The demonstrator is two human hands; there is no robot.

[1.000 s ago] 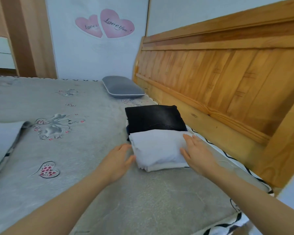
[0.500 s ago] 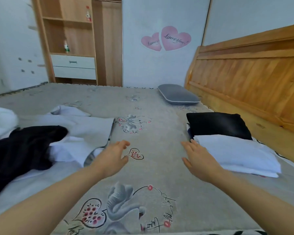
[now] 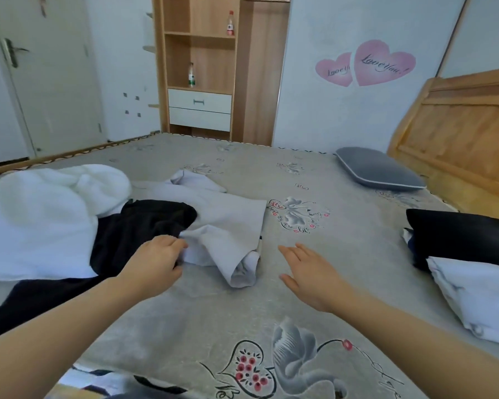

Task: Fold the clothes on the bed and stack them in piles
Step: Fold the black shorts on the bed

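- Pale grey garment point(image 3: 228, 226) is lying crumpled mid-bed, partly over a black garment point(image 3: 144, 226); my left hand point(image 3: 153, 263) is closing its fingers on the grey cloth's near fold, right where it is meeting the black one.
- My right hand point(image 3: 308, 272) is hovering just beside the grey garment, fingers spread and relaxed, gripping nothing, not touching cloth.
- White fluffy garment point(image 3: 41, 214) is sitting bunched at the far left, touching the black one. All three are looking unfolded.
- Folded pile at the right edge: a white folded piece point(image 3: 473, 298) in front, a black folded piece point(image 3: 458, 234) behind it, touching. So I am judging the task as partly done, with at least three items left.
- Bedspread point(image 3: 242, 312) is carrying printed flowers and hearts with script; the near lettering is too cut off to read.
- Grey pillow point(image 3: 378, 171) is resting by the wooden headboard point(image 3: 467, 133).
- Pink heart stickers point(image 3: 366, 64) on the wall are reading "Love you!".
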